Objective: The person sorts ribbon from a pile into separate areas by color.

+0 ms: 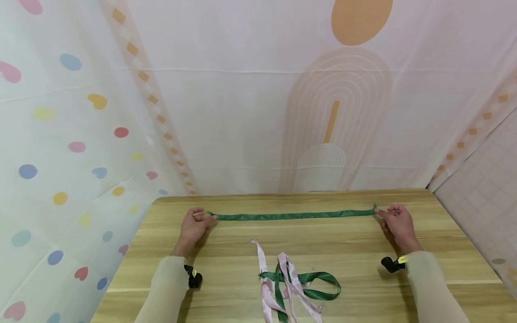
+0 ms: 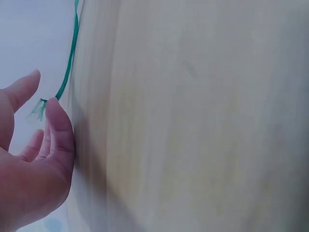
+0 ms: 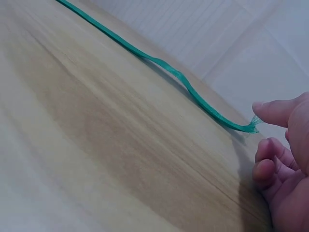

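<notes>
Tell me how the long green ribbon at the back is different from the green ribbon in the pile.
The back ribbon lies stretched out straight across the table; the pile ribbon curls in a loop. The back ribbon lies alone, with the left hand at one end and the right hand at the other; the pile ribbon is tangled with pink ribbons and no hand touches it. Both are green, narrow and on the table.

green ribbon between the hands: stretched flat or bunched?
Stretched out straight. The green ribbon lies in one line across the table, left hand at one frayed end, right hand at the other.
</notes>
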